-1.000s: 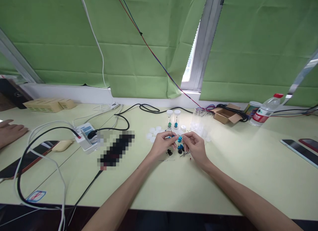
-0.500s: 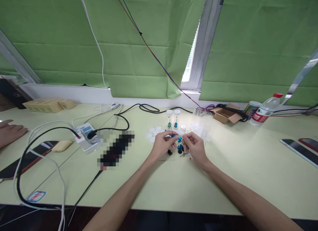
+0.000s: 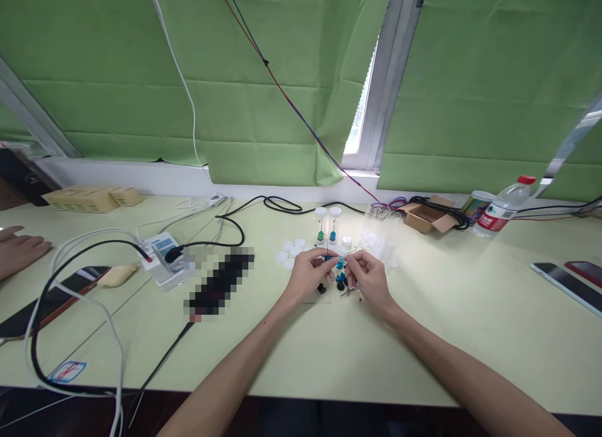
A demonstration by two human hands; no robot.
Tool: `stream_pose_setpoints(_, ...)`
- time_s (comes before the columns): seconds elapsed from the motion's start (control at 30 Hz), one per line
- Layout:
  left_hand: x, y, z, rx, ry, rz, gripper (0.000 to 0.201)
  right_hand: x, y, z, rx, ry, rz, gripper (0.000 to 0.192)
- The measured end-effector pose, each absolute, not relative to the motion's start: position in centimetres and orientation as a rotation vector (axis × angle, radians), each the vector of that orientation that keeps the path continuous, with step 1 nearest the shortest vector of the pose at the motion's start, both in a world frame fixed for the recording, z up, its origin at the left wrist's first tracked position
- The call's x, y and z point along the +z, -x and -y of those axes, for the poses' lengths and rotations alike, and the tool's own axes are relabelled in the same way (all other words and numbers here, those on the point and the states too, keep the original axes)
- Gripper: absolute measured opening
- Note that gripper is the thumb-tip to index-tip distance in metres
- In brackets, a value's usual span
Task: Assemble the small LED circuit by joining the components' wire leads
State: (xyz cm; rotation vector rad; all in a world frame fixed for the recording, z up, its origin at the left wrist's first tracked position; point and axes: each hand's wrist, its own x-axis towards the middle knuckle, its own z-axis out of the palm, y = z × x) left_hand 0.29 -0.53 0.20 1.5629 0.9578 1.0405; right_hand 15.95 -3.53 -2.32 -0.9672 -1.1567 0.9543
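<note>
My left hand (image 3: 308,273) pinches a small blue part with a thin dark stem (image 3: 327,245) rising from it. Close on its right, my right hand (image 3: 369,275) is closed at the fingertips; what it holds is too small to name. Bright blue parts (image 3: 340,278) and small black pieces (image 3: 322,288) lie on the table between and below the hands. Just beyond stand two clear vials with white caps, one holding a green piece (image 3: 320,235), the other a blue piece (image 3: 333,236). White round caps (image 3: 288,245) are scattered behind my left hand.
Clear plastic pieces (image 3: 376,236) and an opened cardboard box (image 3: 426,217) sit behind my right hand. Further right are a water bottle (image 3: 503,208) and phones (image 3: 569,286). A power strip (image 3: 162,261) with cables lies left. Another person's hand (image 3: 21,249) rests at the left edge.
The thin stem at my left fingertips has tilted slightly. Both hands stay nearly in the same place, close together.
</note>
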Motion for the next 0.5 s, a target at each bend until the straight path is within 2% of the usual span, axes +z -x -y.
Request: stream_pose_setpoints(0.5,-0.01,-0.37,0.54,1.027,-1.578,-0.958,0.03,-2.48,-15.93,3.62,0.954,0.975,1.191,0.037)
